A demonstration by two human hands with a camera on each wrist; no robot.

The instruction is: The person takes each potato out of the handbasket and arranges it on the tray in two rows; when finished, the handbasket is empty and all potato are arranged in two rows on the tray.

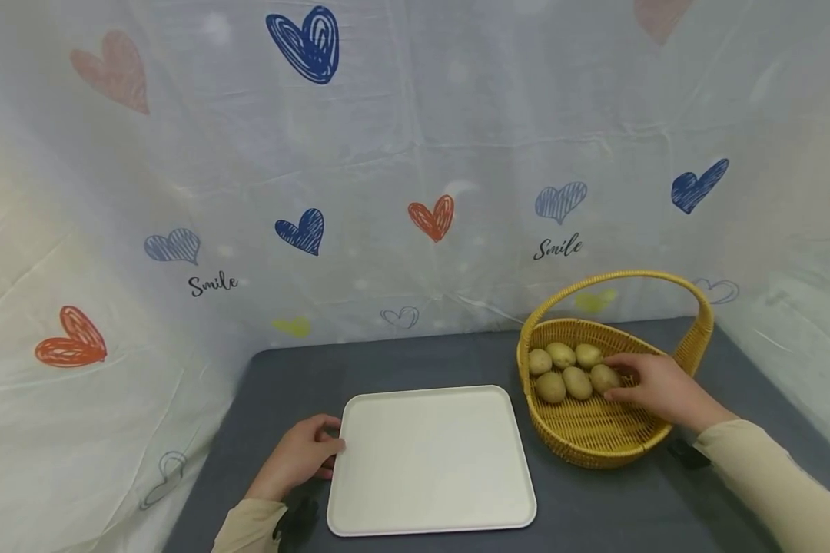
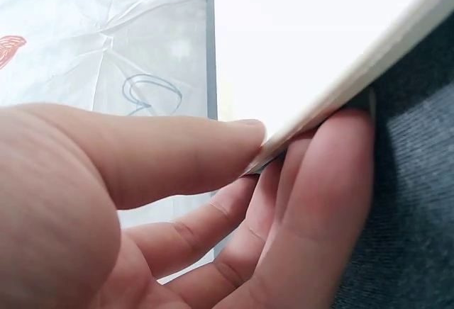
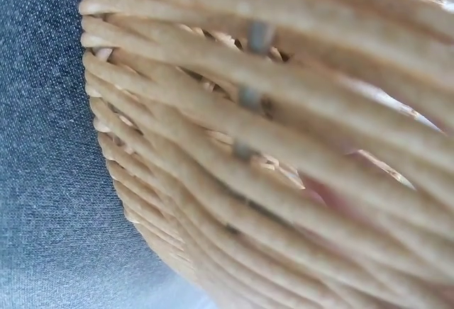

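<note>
A white rectangular tray (image 1: 432, 461) lies on the dark table. In the left wrist view, my left hand (image 1: 300, 455) pinches its left edge, thumb above the tray (image 2: 333, 32) and fingers underneath. To the right stands a yellow wicker basket (image 1: 595, 453) with an arched handle and several potatoes (image 1: 551, 387). My right hand (image 1: 667, 388) reaches into it, thumb and fingers on either side of the rightmost potato (image 1: 603, 377). Only the woven wall of the basket (image 3: 184, 125) fills the right wrist view, hiding most of that hand.
Grey cloth (image 1: 387, 357) covers the table. A white curtain (image 1: 373, 138) printed with hearts hangs behind and at both sides. The basket handle (image 1: 615, 278) arches over the potatoes, beside my right forearm.
</note>
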